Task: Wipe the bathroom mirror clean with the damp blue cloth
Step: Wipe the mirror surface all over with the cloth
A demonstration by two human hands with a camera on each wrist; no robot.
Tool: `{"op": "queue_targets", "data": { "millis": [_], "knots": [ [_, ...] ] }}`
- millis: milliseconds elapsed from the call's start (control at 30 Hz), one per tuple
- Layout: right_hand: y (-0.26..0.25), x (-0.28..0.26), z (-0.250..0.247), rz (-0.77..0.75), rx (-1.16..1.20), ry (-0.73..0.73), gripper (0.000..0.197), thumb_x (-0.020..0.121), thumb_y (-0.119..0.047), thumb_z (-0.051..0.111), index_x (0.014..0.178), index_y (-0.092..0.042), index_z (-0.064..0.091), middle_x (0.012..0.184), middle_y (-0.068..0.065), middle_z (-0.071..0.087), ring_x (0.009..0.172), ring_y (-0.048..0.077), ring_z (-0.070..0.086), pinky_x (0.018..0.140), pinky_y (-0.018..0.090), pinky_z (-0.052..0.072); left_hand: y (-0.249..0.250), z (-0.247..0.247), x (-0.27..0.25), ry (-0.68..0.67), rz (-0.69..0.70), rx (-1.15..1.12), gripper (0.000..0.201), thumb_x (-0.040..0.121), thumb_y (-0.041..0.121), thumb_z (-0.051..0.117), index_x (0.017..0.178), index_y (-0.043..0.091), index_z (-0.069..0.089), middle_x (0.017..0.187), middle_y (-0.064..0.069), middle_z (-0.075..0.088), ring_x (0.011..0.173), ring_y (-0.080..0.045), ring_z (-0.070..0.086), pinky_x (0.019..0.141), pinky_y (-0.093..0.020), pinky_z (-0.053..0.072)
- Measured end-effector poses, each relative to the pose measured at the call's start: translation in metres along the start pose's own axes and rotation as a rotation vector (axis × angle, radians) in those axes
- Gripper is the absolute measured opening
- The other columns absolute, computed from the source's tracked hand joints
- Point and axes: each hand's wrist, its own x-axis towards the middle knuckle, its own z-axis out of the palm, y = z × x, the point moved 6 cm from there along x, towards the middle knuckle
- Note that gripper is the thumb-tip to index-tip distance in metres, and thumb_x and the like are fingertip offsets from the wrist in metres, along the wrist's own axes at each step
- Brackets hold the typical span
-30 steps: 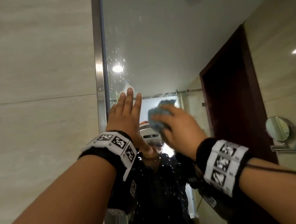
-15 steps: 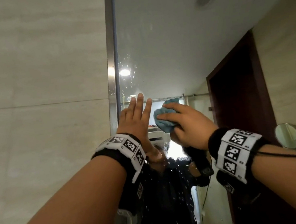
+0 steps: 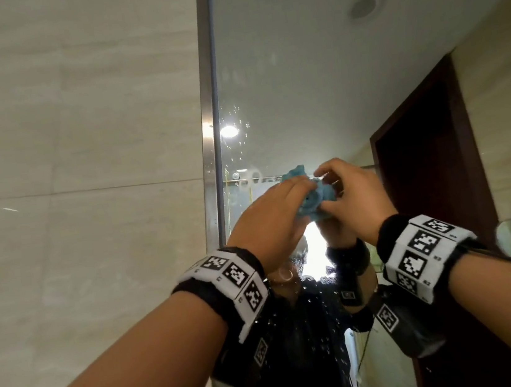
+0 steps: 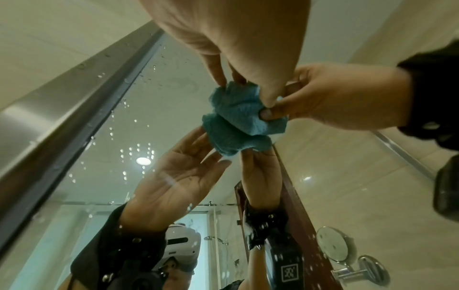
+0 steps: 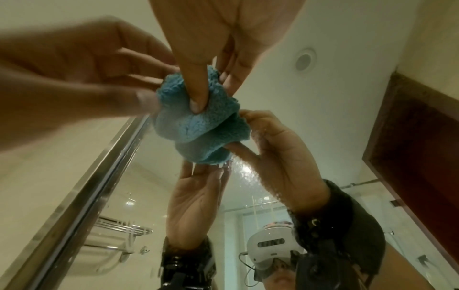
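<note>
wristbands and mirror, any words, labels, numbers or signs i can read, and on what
No readable words or numbers anywhere.
Left wristband: black-and-white square code patterns only; the tiny marks beside them are too small to read.
Right wristband: the same, unreadable.
Mirror: reflected wrist gear shows a square code, no text.
Blue cloth: no label visible.

Black wristbands (image 3: pixel 392 233) bearing white square-coded tags; perhaps a cable.
</note>
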Motion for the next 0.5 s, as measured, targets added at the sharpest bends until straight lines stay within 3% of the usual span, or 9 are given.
{"op": "queue_targets", "data": {
  "millis": [67,167,233,300,367,433,500],
  "knots": [
    [0.001,-0.001,-0.002,0.041,0.106,-0.003,0.045,0.074,-0.002,0.071,0.11,-0.02,0.052,0.088,-0.01,0.054,0.078,0.002,0.057,0.06,0.007,0.046,-0.001,0.008,0.002,-0.018,-0.018,0.008,0.049,0.091,0.015,0.054,0.138,0.02,0.041,0.149,0.002,0.033,0.129,-0.02,0.039,0.099,-0.033,0.042],
    [0.004,-0.002,-0.003,0.058,0.205,-0.058,0.051,0.078,0.005,0.064,0.118,-0.022,0.046,0.095,-0.009,0.055,0.085,0.005,0.061,0.065,0.012,0.052,-0.002,0.019,0.0,-0.029,0.001,0.126,0.058,0.084,0.007,0.064,0.138,0.017,0.046,0.145,-0.01,0.039,0.125,-0.032,0.044,0.091,-0.045,0.049],
    [0.008,-0.005,-0.003,0.079,0.277,-0.137,0.056,0.082,0.007,0.057,0.124,-0.026,0.043,0.107,-0.005,0.057,0.091,0.008,0.062,0.069,0.018,0.054,-0.003,0.022,-0.003,0.003,0.07,0.222,0.063,0.068,0.007,0.079,0.127,0.015,0.057,0.129,-0.016,0.054,0.106,-0.035,0.056,0.075,-0.042,0.056],
    [0.011,-0.006,-0.005,0.074,0.233,-0.192,0.06,0.086,0.004,0.054,0.131,-0.031,0.037,0.119,-0.004,0.055,0.097,0.01,0.06,0.078,0.023,0.053,-0.007,0.023,-0.003,0.043,0.101,0.283,0.062,0.059,0.012,0.085,0.117,0.015,0.063,0.115,-0.016,0.059,0.089,-0.031,0.059,0.063,-0.037,0.056],
    [0.013,-0.003,-0.012,0.054,0.07,-0.173,0.061,0.087,-0.001,0.053,0.136,-0.031,0.033,0.125,-0.002,0.051,0.103,0.012,0.057,0.088,0.027,0.049,-0.014,0.02,-0.005,0.068,0.082,0.332,0.06,0.057,0.015,0.086,0.113,0.014,0.063,0.108,-0.015,0.06,0.082,-0.027,0.059,0.062,-0.035,0.054],
    [0.012,0.001,-0.02,0.044,-0.117,-0.126,0.062,0.086,-0.005,0.054,0.139,-0.029,0.031,0.134,0.001,0.044,0.114,0.017,0.051,0.095,0.031,0.045,-0.026,0.009,-0.003,0.145,-0.022,0.326,0.057,0.056,0.013,0.087,0.107,0.009,0.063,0.105,-0.015,0.061,0.086,-0.027,0.06,0.067,-0.033,0.054],
    [0.005,0.006,-0.021,0.006,-0.302,-0.104,0.066,0.084,-0.01,0.056,0.141,-0.028,0.028,0.143,0.003,0.032,0.124,0.021,0.042,0.1,0.035,0.042,-0.036,-0.001,0.0,0.194,-0.14,0.251,0.054,0.066,0.009,0.081,0.116,0.008,0.058,0.121,-0.017,0.054,0.103,-0.03,0.058,0.077,-0.033,0.053]
  ]
}}
